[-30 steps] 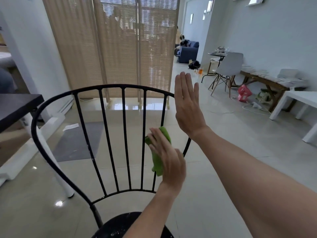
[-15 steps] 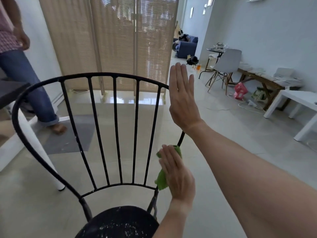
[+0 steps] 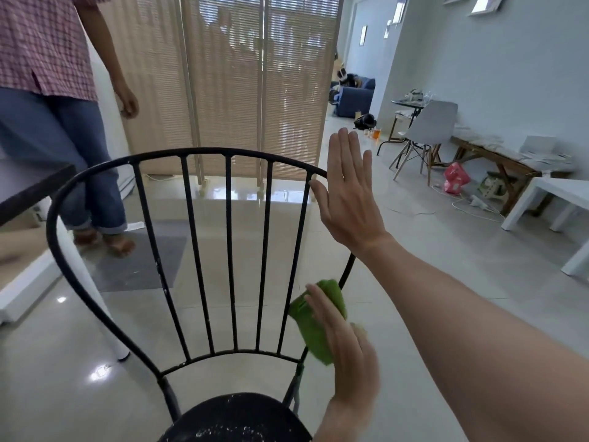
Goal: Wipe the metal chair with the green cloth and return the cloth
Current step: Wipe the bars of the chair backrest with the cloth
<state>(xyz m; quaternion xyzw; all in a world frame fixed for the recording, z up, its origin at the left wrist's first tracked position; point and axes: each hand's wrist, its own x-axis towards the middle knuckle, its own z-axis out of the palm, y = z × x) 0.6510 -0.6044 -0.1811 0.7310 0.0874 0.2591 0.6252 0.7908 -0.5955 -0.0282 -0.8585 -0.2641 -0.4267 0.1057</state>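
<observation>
A black metal chair (image 3: 191,218) stands right in front of me, with a curved back of thin vertical bars and a round, speckled seat (image 3: 236,419). My left hand (image 3: 347,352) grips the green cloth (image 3: 314,327) and presses it against the lower right side of the chair's back frame. Up at the right end of the top rail is my right hand (image 3: 347,193), held flat with its fingers straight and its thumb touching the rail. It holds nothing.
A person in a checked shirt and jeans (image 3: 57,122) stands barefoot at the left by a dark tabletop (image 3: 28,186) with a white leg (image 3: 92,298). A slatted screen (image 3: 242,84) is behind the chair. A grey chair (image 3: 427,129), a bench (image 3: 497,157) and a white table (image 3: 561,193) are at the right.
My left hand has slid the green cloth down the right side of the chair's back frame. A person has walked into view at the left. My right hand stays at the top rail.
</observation>
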